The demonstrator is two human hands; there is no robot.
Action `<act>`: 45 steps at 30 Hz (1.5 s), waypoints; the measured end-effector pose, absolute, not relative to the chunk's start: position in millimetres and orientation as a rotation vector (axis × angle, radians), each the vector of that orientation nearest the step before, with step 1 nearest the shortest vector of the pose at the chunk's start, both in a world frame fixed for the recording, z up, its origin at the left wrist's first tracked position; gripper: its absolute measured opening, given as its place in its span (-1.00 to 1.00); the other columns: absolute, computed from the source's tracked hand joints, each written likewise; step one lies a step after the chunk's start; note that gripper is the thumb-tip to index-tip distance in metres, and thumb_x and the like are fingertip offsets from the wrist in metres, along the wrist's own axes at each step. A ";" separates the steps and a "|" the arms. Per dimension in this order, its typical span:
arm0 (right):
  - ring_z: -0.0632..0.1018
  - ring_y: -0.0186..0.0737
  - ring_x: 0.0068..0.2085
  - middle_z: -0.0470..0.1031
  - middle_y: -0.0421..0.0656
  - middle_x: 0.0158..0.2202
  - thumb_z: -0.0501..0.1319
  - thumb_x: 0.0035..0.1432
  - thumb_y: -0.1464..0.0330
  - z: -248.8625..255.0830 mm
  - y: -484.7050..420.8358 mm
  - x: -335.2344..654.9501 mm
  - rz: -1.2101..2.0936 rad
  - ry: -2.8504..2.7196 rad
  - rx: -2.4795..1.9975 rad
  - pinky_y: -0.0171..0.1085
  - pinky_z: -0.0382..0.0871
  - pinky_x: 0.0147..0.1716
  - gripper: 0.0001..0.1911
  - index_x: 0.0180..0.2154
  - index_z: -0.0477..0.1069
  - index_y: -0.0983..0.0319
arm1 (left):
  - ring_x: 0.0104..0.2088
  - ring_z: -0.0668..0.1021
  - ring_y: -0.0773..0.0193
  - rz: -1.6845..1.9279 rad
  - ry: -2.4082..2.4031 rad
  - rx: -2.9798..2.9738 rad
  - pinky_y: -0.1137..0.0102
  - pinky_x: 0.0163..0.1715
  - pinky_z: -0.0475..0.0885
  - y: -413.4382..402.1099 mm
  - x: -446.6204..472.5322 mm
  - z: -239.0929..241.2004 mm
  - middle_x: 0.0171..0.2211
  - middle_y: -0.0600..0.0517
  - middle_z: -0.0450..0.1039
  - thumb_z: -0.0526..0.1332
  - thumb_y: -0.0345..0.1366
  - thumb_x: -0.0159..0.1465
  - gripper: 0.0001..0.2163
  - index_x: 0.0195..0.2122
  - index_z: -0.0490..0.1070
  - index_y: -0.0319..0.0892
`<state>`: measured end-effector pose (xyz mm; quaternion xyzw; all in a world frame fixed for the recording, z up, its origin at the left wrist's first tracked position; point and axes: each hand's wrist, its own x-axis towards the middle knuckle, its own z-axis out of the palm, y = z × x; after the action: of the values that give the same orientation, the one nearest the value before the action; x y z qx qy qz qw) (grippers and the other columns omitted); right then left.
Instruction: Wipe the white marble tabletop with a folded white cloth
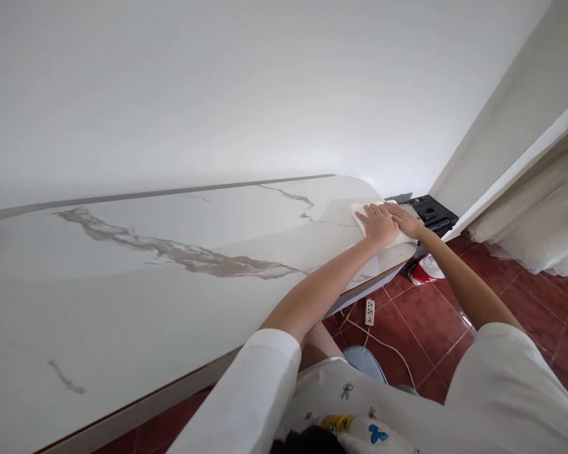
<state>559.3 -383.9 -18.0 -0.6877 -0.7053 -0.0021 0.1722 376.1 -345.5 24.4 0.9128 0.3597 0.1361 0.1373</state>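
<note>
- Left hand (pixel 380 224): grip wide, palm down, fingers extended and slightly spread; rests flat on the white cloth (pixel 402 239).
- Right hand (pixel 404 222): grip wide, fingers extended; lies on the cloth just beside the left hand.
- Cloth: positioned on the marbled worktop (pixel 184 302), at its rounded right end.

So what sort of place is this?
Probably a room in a home: there's a marble-patterned table by a white wall, a pale curtain and a red tiled floor.
</note>
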 end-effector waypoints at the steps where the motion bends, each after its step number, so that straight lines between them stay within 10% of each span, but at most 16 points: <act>1: 0.17 -0.10 0.39 0.28 -0.15 0.33 -0.27 0.39 0.06 -18.5 -379.6 560.8 -0.015 -2.005 -1.952 0.13 0.01 0.39 -0.37 0.30 0.22 0.10 | 0.34 0.11 -0.17 0.401 1.034 2.640 -0.18 0.27 -0.01 -341.3 377.6 24.0 0.34 -0.32 0.10 -0.07 -0.19 0.38 -0.45 0.34 0.10 -0.35; 45: 0.19 -0.10 0.38 0.13 -0.22 0.40 -0.18 0.29 0.30 4.6 -196.7 566.1 0.067 -1.779 -2.238 0.03 0.11 0.34 -0.38 0.35 0.12 0.17 | 0.36 0.09 -0.07 0.411 1.041 2.613 -0.17 0.30 -0.06 -156.7 417.6 19.6 0.38 -0.22 0.05 -0.17 -0.20 0.39 -0.46 0.36 0.08 -0.24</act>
<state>566.1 -196.7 4.6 -0.7747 -0.6161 0.0232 0.1405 417.6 -156.7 19.6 0.9089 0.3622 0.1430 0.1491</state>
